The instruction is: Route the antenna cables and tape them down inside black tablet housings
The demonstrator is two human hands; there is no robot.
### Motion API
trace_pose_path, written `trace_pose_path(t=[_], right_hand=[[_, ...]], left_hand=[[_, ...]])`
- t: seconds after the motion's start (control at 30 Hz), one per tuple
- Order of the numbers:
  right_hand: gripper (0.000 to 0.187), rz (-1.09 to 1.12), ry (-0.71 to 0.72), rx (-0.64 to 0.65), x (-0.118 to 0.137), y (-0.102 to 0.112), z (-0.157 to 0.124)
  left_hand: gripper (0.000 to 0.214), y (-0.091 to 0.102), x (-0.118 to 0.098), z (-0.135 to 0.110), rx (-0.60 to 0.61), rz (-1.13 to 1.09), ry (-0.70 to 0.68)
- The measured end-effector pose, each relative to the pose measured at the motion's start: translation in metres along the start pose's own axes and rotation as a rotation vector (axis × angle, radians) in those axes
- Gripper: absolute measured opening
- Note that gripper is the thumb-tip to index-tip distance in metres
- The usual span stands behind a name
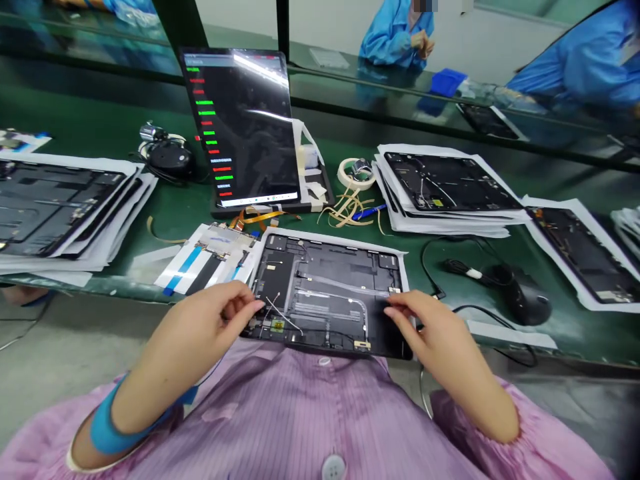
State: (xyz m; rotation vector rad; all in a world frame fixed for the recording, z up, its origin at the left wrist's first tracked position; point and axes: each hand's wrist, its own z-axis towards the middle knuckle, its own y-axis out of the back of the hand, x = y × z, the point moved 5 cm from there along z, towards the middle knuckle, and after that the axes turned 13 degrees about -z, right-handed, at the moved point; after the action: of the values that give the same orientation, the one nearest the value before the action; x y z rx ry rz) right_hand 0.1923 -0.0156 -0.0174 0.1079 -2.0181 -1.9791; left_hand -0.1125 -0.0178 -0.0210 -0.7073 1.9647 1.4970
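In front of me a dark tablet back housing (340, 287) lies inner side up, its near edge jutting past the bench edge, with white sheeting beneath its far side. Thin cables and clear strips run across its inside. My left hand (230, 310) pinches the housing's left edge between thumb and fingers. At the opposite edge, my right hand (423, 327) grips it in the same way. A circuit board (225, 241) with blue and black strips rests left of the housing, near my left hand.
A lit tablet screen (245, 133) stands behind. Stacked housings lie left (55, 200) and right (450, 183), and another housing (590, 257) sits far right. A black mouse (520, 293), a tape roll (356, 173) and a blue pen (369, 212) are nearby. Co-workers in blue (395, 33) sit beyond.
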Motion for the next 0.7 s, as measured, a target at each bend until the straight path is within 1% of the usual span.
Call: trace_pose_path(t=[0.07,0.13,0.23,0.3,0.4,0.47,0.57,0.63,0.7], right_hand=[[0.015,0.032,0.114,-0.001,0.018,-0.002,0.006],[0.015,0.038,0.217,0.013,0.039,-0.006,0.014],[0.014,0.020,0.305,0.011,0.066,-0.011,0.028],[0.012,0.010,0.340,0.017,0.080,-0.014,0.036],[0.014,-0.022,0.336,0.059,0.092,-0.017,0.046],[0.016,-0.047,0.311,0.097,0.096,-0.019,0.051],[0.017,-0.074,0.248,0.142,0.099,-0.021,0.060],[0.018,-0.085,0.190,0.163,0.099,-0.023,0.065],[0.020,-0.087,0.150,0.182,0.098,-0.025,0.068]], left_hand=[[0.022,-0.007,-0.021,0.011,0.020,-0.035,-0.127],[0.018,-0.018,-0.037,0.024,0.082,0.004,-0.201],[0.020,-0.030,-0.046,0.043,0.098,0.130,-0.209],[0.014,-0.035,-0.049,0.050,0.106,0.156,-0.219],[0.008,-0.035,-0.054,0.051,0.131,0.133,-0.247],[0.007,-0.029,-0.060,0.049,0.135,0.086,-0.261],[0.008,-0.016,-0.065,0.048,0.115,-0.018,-0.233],[0.010,-0.012,-0.062,0.049,0.119,0.016,-0.204],[0.013,-0.013,-0.057,0.052,0.155,0.111,-0.197]])
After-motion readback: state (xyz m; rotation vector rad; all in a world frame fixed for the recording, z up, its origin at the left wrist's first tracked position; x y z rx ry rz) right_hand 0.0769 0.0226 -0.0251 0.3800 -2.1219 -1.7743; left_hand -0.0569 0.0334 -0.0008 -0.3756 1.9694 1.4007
